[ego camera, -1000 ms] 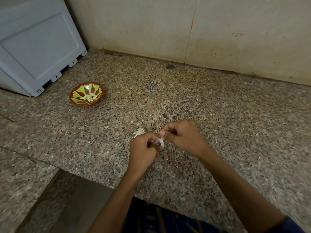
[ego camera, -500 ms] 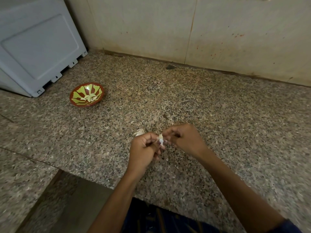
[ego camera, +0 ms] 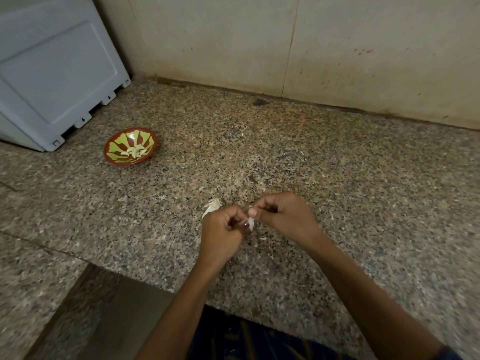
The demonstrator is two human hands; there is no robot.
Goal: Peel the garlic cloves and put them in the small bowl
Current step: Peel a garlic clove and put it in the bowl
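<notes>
1. Speckled granite counter (ego camera: 337, 178) filling most of the view, meeting a stained beige tiled wall (ego camera: 337, 48) at the back
2. Pale grey plastic appliance (ego camera: 52, 68) tilted in the back left corner
3. Left hand (ego camera: 220, 235) and right hand (ego camera: 283, 216) close together above the counter's near part, fingers curled, both pinching one garlic clove (ego camera: 251, 222) between them
4. Small bowl (ego camera: 130, 149), red and green, well to the left, holding peeled cloves (ego camera: 135, 151)
5. Garlic piece (ego camera: 211, 207) lying just behind the left hand
</notes>
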